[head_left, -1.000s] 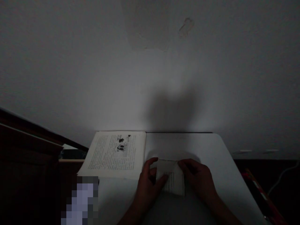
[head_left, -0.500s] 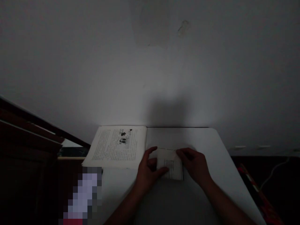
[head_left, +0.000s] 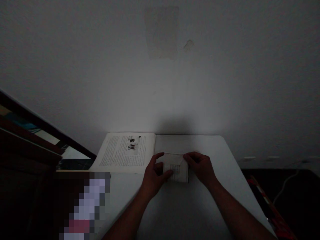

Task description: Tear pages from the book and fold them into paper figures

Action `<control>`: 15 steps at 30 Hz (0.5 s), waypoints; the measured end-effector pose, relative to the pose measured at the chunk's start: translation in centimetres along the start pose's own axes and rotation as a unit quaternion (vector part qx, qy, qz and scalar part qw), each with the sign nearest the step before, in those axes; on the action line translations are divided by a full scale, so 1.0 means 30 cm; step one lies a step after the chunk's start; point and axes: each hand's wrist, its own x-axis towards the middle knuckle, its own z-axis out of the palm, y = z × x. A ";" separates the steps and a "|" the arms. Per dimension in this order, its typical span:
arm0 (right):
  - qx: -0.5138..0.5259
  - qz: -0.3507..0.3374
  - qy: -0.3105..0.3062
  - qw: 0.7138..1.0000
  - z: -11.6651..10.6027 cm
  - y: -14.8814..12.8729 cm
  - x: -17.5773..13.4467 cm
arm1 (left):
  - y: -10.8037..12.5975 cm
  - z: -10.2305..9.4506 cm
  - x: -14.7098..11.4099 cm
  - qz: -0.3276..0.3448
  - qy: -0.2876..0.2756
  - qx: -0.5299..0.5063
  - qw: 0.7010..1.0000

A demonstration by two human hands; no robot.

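A small folded piece of printed paper [head_left: 176, 168] is held between both hands just over the white table [head_left: 162, 213]. My left hand [head_left: 155, 175] grips its left side, with the thumb lying across the front and the index finger curled at the top left corner. At the top right corner, my right hand [head_left: 200, 165] pinches the paper between thumb and fingertips. Lines of print show on the lower middle of the paper; its back is hidden.
An open book or stack of printed pages [head_left: 120, 153] with an illustration lies at the table's back left. Behind the table rises a pale wall [head_left: 160, 93]. A pixelated patch [head_left: 87, 200] covers something at the left edge. A pale cable [head_left: 285, 183] runs on the right.
The view has shifted slightly, so the wall marks sit lower and the hands higher and more to the left. Both hands keep their hold on the folded paper.
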 end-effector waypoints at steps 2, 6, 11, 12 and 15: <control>0.001 -0.005 -0.013 1.000 0.009 -0.007 -0.005 | 0.001 -0.001 0.000 0.002 0.001 0.008 1.000; -0.001 -0.014 -0.050 0.999 0.025 -0.029 -0.021 | 0.001 0.001 0.002 -0.007 0.033 0.052 0.998; 0.029 -0.002 -0.087 0.996 0.026 -0.033 -0.027 | -0.004 -0.003 0.007 -0.011 0.052 0.038 0.998; 0.038 0.002 -0.089 0.995 0.024 -0.030 -0.026 | -0.005 -0.004 0.008 -0.013 0.051 0.035 0.998; 0.064 0.026 -0.088 0.994 0.021 -0.023 -0.023 | -0.007 -0.007 0.010 -0.015 0.054 0.027 0.998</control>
